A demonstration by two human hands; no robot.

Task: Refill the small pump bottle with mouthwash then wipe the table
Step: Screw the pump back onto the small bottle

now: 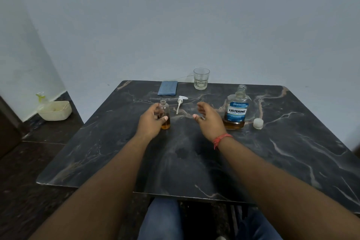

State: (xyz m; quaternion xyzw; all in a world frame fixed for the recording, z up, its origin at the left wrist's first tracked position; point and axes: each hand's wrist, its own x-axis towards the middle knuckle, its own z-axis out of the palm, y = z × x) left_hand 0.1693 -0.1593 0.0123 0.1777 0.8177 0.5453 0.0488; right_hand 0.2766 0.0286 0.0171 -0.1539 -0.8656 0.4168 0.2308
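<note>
On the dark marble table (194, 161), the left hand (151, 121) wraps its fingers round a small clear bottle (164, 114), uncapped, amber liquid low inside. The right hand (209, 118) hovers nearby, fingers spread. Right: an open Listerine mouthwash bottle (236, 110), nearly drained. Far: an empty glass tumbler (201, 78)

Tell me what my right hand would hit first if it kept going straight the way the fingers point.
Probably the pump head lying on the table; the open right hand points up-left toward it, though depth is unclear.
</note>
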